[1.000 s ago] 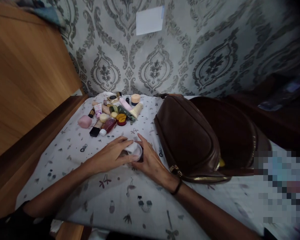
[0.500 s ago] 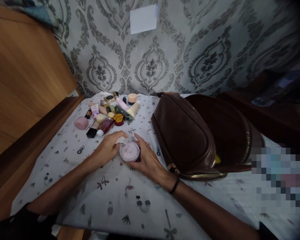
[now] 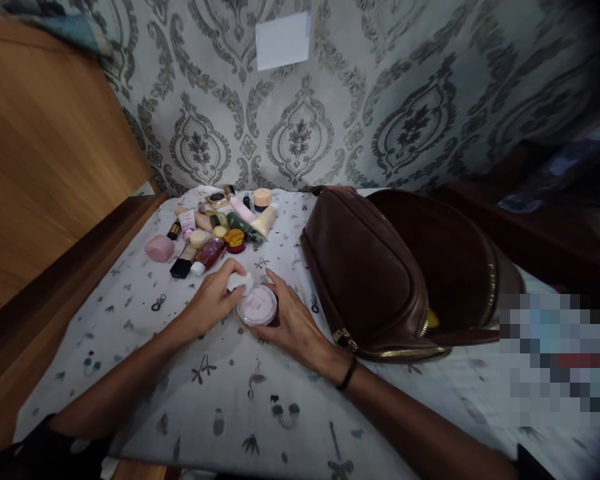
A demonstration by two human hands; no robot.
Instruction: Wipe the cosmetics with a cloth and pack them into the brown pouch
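A round jar with a pale pink lid [image 3: 258,305] is gripped in my right hand [image 3: 297,325], its fingers and thumb wrapped around the right side, the lid facing up. My left hand [image 3: 211,301] pinches a white wipe [image 3: 240,283] against the upper left of the lid. Beyond my hands lies a cluster of cosmetics: a pink rounded item [image 3: 160,248], a red bottle with a white cap [image 3: 209,256], an amber jar [image 3: 235,241], a cream tube [image 3: 265,221] and several others.
On the right an open brown bag [image 3: 365,267] with gold zippers rests on the patterned cloth [image 3: 230,413]. Something yellow shows inside it. A wooden panel [image 3: 55,147] stands at the left, and a patterned wall [image 3: 330,100] rises behind.
My left hand has shifted slightly on the lid, and more of the white wipe shows between its fingers. My right hand keeps its hold on the jar. The whole view has moved a little.
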